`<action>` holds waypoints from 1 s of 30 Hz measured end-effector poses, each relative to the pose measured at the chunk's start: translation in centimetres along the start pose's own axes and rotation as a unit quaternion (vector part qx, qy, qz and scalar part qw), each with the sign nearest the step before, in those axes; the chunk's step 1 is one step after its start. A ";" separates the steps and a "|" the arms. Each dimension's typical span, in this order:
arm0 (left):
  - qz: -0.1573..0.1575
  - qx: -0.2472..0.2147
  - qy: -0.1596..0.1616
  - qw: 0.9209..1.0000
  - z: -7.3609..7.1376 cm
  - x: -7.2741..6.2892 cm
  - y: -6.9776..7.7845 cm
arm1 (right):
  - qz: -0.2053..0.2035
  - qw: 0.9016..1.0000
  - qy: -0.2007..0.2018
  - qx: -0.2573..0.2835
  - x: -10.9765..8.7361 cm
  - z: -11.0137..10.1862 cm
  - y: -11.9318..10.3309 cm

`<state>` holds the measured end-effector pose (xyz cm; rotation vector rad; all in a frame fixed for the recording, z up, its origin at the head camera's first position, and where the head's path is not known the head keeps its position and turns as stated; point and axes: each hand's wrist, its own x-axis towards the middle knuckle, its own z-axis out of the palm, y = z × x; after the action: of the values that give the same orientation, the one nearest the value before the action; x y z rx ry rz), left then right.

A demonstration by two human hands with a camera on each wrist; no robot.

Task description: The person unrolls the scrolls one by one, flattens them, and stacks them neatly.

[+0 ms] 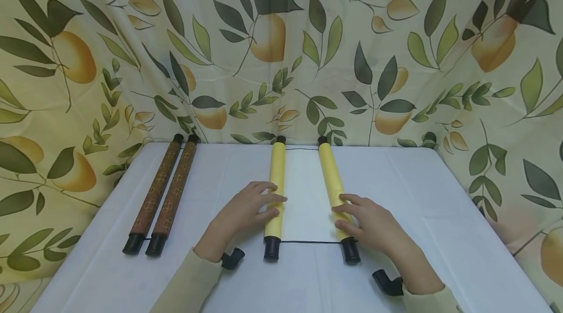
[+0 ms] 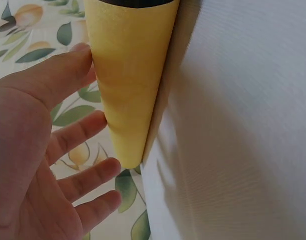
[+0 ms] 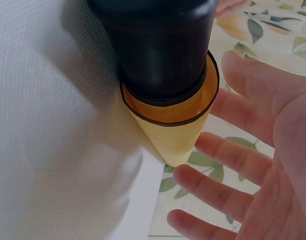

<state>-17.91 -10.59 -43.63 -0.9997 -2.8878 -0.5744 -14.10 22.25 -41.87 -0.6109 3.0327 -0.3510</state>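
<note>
A scroll lies partly unrolled at the middle of the table, a white sheet (image 1: 306, 195) with dark edge lines between a left yellow roll (image 1: 277, 166) and a right yellow roll (image 1: 330, 166), each with black end knobs. My left hand (image 1: 246, 205) touches the left roll from its outer side, fingers spread and relaxed; the left wrist view shows its fingertips (image 2: 100, 120) against the yellow surface. My right hand (image 1: 371, 220) rests by the right roll with loose, spread fingers. In the right wrist view, the near black knob (image 3: 160, 55) sits inside loosely wound yellow layers.
Two brown patterned rolls (image 1: 154, 190) with black ends lie side by side on the left of the white-covered table (image 1: 409, 195). A fruit-and-leaf curtain (image 1: 334, 83) hangs behind. Black wrist mounts (image 1: 388, 283) stick out below the hands.
</note>
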 end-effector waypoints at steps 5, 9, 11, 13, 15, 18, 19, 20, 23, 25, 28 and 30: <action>-0.015 -0.002 0.001 1.000 0.0 0.0 -0.2 | 0.012 1.000 -0.003 0.005 0.1 -0.2 0.1; -0.015 -0.012 0.005 1.000 0.1 0.0 -0.4 | 0.005 1.000 0.001 0.009 0.1 -0.2 0.2; -0.010 -0.022 0.006 1.000 0.1 -0.1 -0.4 | 0.007 1.000 0.000 0.006 0.1 -0.2 0.3; -0.008 -0.025 0.008 1.000 0.1 -0.1 -0.5 | 0.007 1.000 -0.001 0.005 0.0 -0.2 0.4; -0.005 -0.023 0.009 1.000 0.2 0.0 -0.6 | 0.011 1.000 -0.001 0.006 0.0 -0.2 0.5; -0.006 -0.007 0.010 1.000 0.2 0.0 -0.7 | 0.010 1.000 -0.003 0.010 0.0 -0.3 0.6; -0.007 0.000 0.008 1.000 0.2 0.1 -0.7 | 0.010 1.000 -0.003 0.010 0.1 -0.3 0.6; -0.009 0.005 0.005 1.000 0.2 0.1 -0.8 | 0.011 1.000 -0.003 0.011 0.1 -0.3 0.6; -0.017 0.014 -0.003 1.000 0.1 0.1 -0.8 | 0.013 1.000 -0.005 0.010 0.0 -0.3 0.7; -0.021 0.012 -0.004 1.000 0.1 0.0 -0.9 | 0.020 1.000 -0.008 0.008 0.0 -0.3 0.7; -0.027 0.005 0.002 1.000 0.1 -0.1 -1.0 | 0.024 1.000 -0.009 0.007 0.0 -0.3 0.7; -0.029 0.000 0.007 1.000 0.2 -0.1 -1.1 | 0.022 1.000 -0.009 0.009 -0.1 -0.4 0.7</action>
<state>-18.52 -11.41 -44.19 -0.9120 -2.9130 -0.5834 -14.36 23.01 -41.69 -0.5411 3.0177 -0.3685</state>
